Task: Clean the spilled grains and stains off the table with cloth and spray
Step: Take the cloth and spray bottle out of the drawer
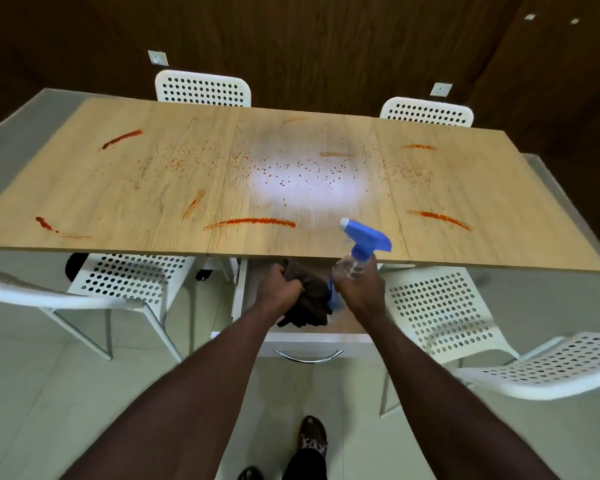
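Just below the near edge of the bench (118,202), over an open white drawer (305,338), both grips sit close together. Left grip (280,288) is curled tight round a bunched dark brown cloth (312,301), whose lower end hangs over the drawer. Right grip (361,289) is wrapped round the clear body of a spray bottle (362,247). Its blue trigger head rises above the bench edge, white nozzle aimed toward bench centre. Cloth & bottle are just beside each other; can't tell if touching. On the wood-grain top, small orange-red grains (291,171) are scattered across the middle, left to right, w/ several orange-red streak stains (253,222) nearer the edges. White perforated chairs (132,278) stand at near & far sides.
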